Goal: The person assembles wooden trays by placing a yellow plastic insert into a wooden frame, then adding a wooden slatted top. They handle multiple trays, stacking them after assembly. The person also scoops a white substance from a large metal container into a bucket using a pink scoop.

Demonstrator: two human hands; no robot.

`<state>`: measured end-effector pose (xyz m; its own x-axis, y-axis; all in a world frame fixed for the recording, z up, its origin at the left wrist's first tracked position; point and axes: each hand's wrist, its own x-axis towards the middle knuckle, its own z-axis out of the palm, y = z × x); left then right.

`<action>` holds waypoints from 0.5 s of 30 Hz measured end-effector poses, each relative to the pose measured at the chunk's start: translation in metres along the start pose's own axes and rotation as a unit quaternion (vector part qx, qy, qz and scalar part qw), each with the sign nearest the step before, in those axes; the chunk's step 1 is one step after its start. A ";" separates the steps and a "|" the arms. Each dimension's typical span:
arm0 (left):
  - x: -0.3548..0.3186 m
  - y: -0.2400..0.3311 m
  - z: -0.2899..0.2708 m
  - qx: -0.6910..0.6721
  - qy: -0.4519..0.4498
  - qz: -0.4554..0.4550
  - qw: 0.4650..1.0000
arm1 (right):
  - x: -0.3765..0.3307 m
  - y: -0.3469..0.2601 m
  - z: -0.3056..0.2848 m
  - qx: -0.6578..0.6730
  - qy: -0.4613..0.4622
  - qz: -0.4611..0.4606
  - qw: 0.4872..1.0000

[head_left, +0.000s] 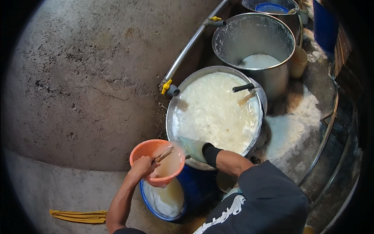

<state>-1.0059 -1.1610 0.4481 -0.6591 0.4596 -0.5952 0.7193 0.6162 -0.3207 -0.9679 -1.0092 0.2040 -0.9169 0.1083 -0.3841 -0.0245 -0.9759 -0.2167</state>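
Observation:
Over a blue barrel [146, 201] filled with whitish liquid and foam, an orange basin [135, 150] holds cloudy liquid. My left hand [143, 167] is closed around a brown, stick-like handle [163, 153] that reaches over the inside of the basin. What the handle joins to cannot be made out. My right hand [190, 147], in a pale glove below a black wrist band [211, 155], is by the basin's right rim. Its fingers are blurred and partly hidden. Just beyond that hand stands a wide metal vat [168, 124] of creamy, frothy liquid.
Behind the vat is a taller steel drum [253, 38] with white liquid low inside. A metal pipe [191, 41] with yellow-handled valves runs along the rough wall [89, 78]. White residue [294, 124] covers floor at the right. Yellow folded strips [78, 216] lie lower left.

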 end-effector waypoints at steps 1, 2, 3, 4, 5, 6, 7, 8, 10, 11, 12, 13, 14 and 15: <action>-0.002 -0.007 0.007 0.026 0.023 0.016 0.999 | -0.004 0.002 0.003 0.010 0.001 -0.004 1.000; -0.005 -0.005 0.008 0.029 0.036 0.022 0.999 | -0.005 -0.001 0.005 0.019 0.002 -0.011 1.000; -0.010 -0.002 0.012 0.031 0.045 0.027 0.998 | -0.007 0.002 0.005 0.023 0.004 -0.012 1.000; -0.013 -0.001 0.014 0.032 0.053 0.033 0.997 | -0.009 0.004 0.006 0.017 0.001 -0.009 1.000; -0.004 -0.003 0.005 0.044 0.036 0.009 0.998 | -0.005 -0.001 0.007 0.004 -0.004 -0.007 1.000; 0.007 0.000 -0.004 0.054 0.018 -0.011 0.998 | 0.000 -0.009 0.003 -0.016 -0.006 -0.005 1.000; 0.004 0.002 -0.003 0.055 0.015 -0.004 0.998 | -0.001 -0.007 0.000 -0.021 -0.005 0.005 1.000; 0.000 0.005 -0.002 0.056 0.011 0.002 0.998 | -0.005 -0.001 -0.004 -0.018 -0.002 0.013 1.000; -0.007 0.008 -0.009 0.064 0.033 0.017 0.997 | -0.006 0.000 0.000 -0.009 -0.003 0.008 1.000; -0.009 0.010 -0.013 0.068 0.044 0.024 0.996 | -0.005 -0.001 0.002 -0.009 -0.005 0.007 1.000; -0.009 0.017 -0.022 0.074 0.028 0.011 0.997 | -0.004 -0.001 -0.001 -0.018 -0.006 0.011 1.000; -0.004 0.027 -0.032 0.077 0.008 0.002 0.997 | -0.003 -0.004 -0.008 -0.029 -0.003 0.014 0.999; -0.001 0.033 -0.035 0.081 -0.013 -0.008 0.997 | -0.005 -0.002 -0.014 -0.039 0.001 0.022 0.999; 0.001 0.034 -0.037 0.096 -0.021 -0.015 0.995 | -0.006 -0.002 -0.014 -0.042 -0.001 0.027 0.999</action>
<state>-0.9901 -1.1161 0.4643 -0.6744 0.4135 -0.6117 0.7304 0.4945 -0.4711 -0.9564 -1.0049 0.1944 -0.9171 0.0553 -0.3948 0.0582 -0.9611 -0.2699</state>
